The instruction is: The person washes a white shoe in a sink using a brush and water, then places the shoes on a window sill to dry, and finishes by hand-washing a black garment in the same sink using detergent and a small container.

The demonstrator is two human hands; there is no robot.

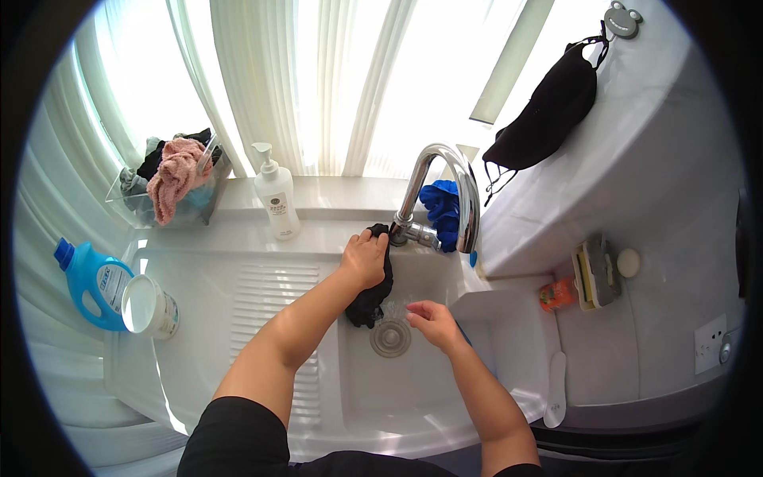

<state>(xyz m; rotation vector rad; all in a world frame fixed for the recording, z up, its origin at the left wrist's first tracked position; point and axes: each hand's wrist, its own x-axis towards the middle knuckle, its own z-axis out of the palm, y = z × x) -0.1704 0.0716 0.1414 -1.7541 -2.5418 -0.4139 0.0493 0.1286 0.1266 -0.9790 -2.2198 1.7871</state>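
Note:
My left hand (366,259) is closed on a bunched black cloth (370,300) at the far left edge of the sink basin (413,389). The cloth hangs down the basin's inner wall, its lower end close to the round metal drain (390,338). Over the basin, right of the drain, my right hand (435,324) has its fingers and thumb stretched toward the cloth, a little apart, with nothing seen between them. A chrome gooseneck faucet (438,151) arches beyond both hands. Faint splashes of water show near my right fingertips.
Left lie the ribbed washboard (274,302), a white tub (149,308), a blue detergent bottle (94,282) and a clear bin of cloths (181,179). A white pump bottle (276,199) and blue cloth (442,208) stand behind. A sponge holder (598,274) is right.

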